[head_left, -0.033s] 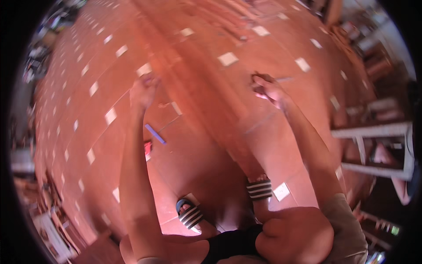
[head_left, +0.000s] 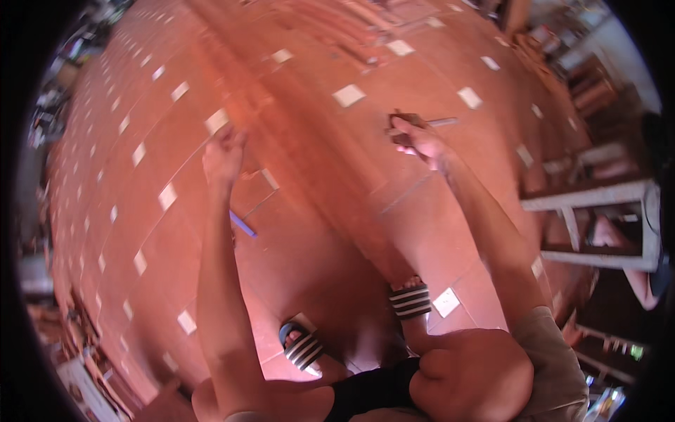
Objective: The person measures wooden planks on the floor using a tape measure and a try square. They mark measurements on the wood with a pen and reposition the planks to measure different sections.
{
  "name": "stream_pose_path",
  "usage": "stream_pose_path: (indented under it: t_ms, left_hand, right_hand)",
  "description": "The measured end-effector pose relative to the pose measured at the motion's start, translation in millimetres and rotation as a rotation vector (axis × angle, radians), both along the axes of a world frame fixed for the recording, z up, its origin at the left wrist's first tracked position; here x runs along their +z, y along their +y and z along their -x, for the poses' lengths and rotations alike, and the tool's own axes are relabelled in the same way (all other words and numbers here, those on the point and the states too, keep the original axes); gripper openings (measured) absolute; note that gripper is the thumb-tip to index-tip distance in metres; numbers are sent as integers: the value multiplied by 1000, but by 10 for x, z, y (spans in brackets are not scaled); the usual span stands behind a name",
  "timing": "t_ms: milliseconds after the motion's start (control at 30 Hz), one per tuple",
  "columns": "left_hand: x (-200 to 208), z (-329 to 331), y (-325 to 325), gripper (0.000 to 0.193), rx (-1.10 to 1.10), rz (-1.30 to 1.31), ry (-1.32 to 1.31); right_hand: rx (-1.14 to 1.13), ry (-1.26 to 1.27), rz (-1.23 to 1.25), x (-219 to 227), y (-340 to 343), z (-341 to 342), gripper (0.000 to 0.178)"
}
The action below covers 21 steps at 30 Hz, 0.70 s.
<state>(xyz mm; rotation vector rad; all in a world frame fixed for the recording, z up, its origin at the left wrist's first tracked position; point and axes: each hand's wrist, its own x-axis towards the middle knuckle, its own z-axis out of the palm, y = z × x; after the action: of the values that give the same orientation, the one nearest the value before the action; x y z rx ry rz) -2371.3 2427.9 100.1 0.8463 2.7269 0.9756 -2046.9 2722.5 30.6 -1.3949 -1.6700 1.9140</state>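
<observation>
I'm seeing a likely woodworking workshop: long plank [head_left: 316,155] running across tiled floor [head_left: 162,295], timber lengths [head_left: 330,32] lying toward its far edge, pale frame [head_left: 605,194] and wood pieces [head_left: 592,91] crowding its right edge.

**A:** so what's the floor [head_left: 415,77] like?

**B:** reddish-brown tile with little white squares [head_left: 349,96] set in. Long wooden board [head_left: 309,148] lying diagonally across it.

**A:** anything else down there?

**B:** yeah, a purple stick [head_left: 243,224] left of the board, partly hidden. Some blurry wood strips [head_left: 344,42] farther off. Plus two striped sandals [head_left: 304,350], feet in them, one by the board's near end.
</observation>
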Motion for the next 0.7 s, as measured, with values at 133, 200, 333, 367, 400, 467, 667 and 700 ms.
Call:
stream_pose_path:
  t_ms: [133, 200, 333, 367, 400, 467, 667, 700]
  left_hand:
    - [-477, -726, 430, 90, 138, -202, 29]
    - [-546, -1179, 557, 102, 157, -235, -78]
    - [-345, -1902, 633, 118, 163, -152, -122]
    - [-331, -1935, 649, 119, 187, -145, -170]
    - [-320, -1955, 654, 120, 210, -139, -216]
    - [-439, -1917, 632, 118, 243, -158, -243]
    - [-612, -1288, 730, 85, 271, -249, -177]
    - [-448, -1154, 890, 77, 277, -161, -266]
  right_hand:
    - [-58, 123, 115, 511, -67, -167, 51]
    - [-69, 171, 152, 653, -97, -205, 51]
    - [-78, 267, 214, 794, -215, -242, 50]
    - [-67, 300, 228, 804, -223, -176, 49]
    - [-58, 337, 236, 839, -250, -150, 49]
    - [-39, 414, 250, 834, -345, -49, 49]
    - [41, 711, 237, 1106, -554, 77, 48]
    - [27, 722, 226, 1148, -528, -15, 48]
